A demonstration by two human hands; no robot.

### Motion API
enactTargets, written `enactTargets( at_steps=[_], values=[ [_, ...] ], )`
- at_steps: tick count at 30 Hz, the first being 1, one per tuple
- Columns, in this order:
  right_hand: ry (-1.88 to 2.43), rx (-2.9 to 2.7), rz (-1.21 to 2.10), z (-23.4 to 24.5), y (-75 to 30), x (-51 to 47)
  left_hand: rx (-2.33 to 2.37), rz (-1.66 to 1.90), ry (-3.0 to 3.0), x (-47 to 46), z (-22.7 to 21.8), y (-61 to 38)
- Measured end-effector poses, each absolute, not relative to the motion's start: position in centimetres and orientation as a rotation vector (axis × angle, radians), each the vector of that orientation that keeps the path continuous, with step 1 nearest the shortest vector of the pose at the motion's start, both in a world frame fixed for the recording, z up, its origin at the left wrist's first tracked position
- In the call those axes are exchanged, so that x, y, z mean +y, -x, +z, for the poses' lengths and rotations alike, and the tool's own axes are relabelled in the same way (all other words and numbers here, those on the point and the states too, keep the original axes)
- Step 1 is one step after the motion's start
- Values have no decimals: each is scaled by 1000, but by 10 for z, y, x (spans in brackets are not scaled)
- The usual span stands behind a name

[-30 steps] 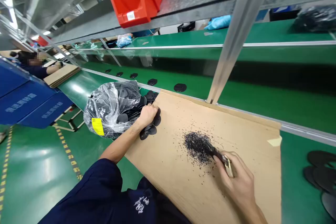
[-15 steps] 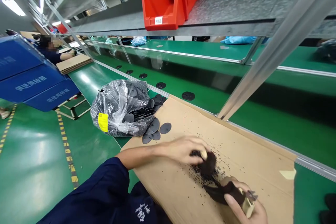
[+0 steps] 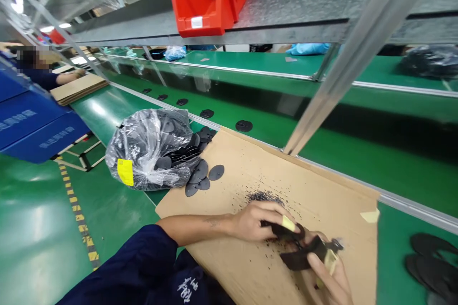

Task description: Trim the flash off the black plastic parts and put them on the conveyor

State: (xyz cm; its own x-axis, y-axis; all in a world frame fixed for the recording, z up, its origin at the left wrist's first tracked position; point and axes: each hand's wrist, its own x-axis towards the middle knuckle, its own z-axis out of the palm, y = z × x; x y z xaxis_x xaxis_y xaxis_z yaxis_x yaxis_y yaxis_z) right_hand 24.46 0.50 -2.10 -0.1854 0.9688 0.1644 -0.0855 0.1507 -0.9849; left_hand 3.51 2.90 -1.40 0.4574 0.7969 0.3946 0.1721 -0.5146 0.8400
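My left hand [image 3: 250, 221] reaches in over the cardboard sheet and pinches a dark, flat round piece [image 3: 277, 229], with a pale yellow finger cover on one finger. Close beside it on the right, my right hand [image 3: 334, 274] is closed around a dark curved piece [image 3: 298, 258]. A small tool with pointed tips [image 3: 336, 245] pokes out past that hand's fingers; blur hides its exact kind. The two held pieces nearly meet, and I cannot tell whether they touch. Tiny black bits [image 3: 265, 196] lie in a heap and scattered on the cardboard [image 3: 222, 257].
A clear plastic bag [image 3: 143, 143] of black discs lies at left, with loose discs [image 3: 196, 171] spilling out. More discs [image 3: 432, 267] sit at right. A slanted metal post [image 3: 322, 90] rises behind the cardboard. Red bins [image 3: 200, 5] stand overhead. A co-worker [image 3: 39, 69] is far left.
My left hand and its dark piece have moved down and right, closer to my right hand, uncovering the heap of black bits. The whole view has shifted slightly.
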Motion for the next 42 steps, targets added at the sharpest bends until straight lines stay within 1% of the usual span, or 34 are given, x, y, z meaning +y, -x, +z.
enactTargets(
  at_steps=[2,3,6,9,14,20,26,29,33,36,42],
  values=[
    [1026,-1214,1418,-14,-239,2,895,1175,-1856,25,-10,-31],
    [1077,-1146,1430,-9,-236,0,969,1218,-1774,23,-8,-29],
    [1230,-1039,1343,-1,-227,-3,1096,1247,-1491,18,-4,-21],
    [1278,-981,1309,-2,-222,-3,1064,1136,-1402,15,-3,-15],
    [1254,-1052,1416,0,-220,-7,1078,1057,-1619,10,1,-13],
    [1204,-1052,1573,1,-214,-9,1045,1224,-2060,7,0,-22],
    [1216,-1043,1537,-4,-211,-11,1088,1273,-2064,4,-1,-27],
    [1187,-1070,1531,-3,-213,-11,1147,1227,-1965,3,-2,-28],
    [1178,-1183,1440,-1,-215,-10,1085,1077,-1784,5,-5,-27],
    [1182,-1318,1306,-1,-217,-10,1033,1036,-1727,7,-6,-24],
    [1190,-1541,940,-1,-222,-10,974,1128,-2039,8,0,-18]
  ],
)
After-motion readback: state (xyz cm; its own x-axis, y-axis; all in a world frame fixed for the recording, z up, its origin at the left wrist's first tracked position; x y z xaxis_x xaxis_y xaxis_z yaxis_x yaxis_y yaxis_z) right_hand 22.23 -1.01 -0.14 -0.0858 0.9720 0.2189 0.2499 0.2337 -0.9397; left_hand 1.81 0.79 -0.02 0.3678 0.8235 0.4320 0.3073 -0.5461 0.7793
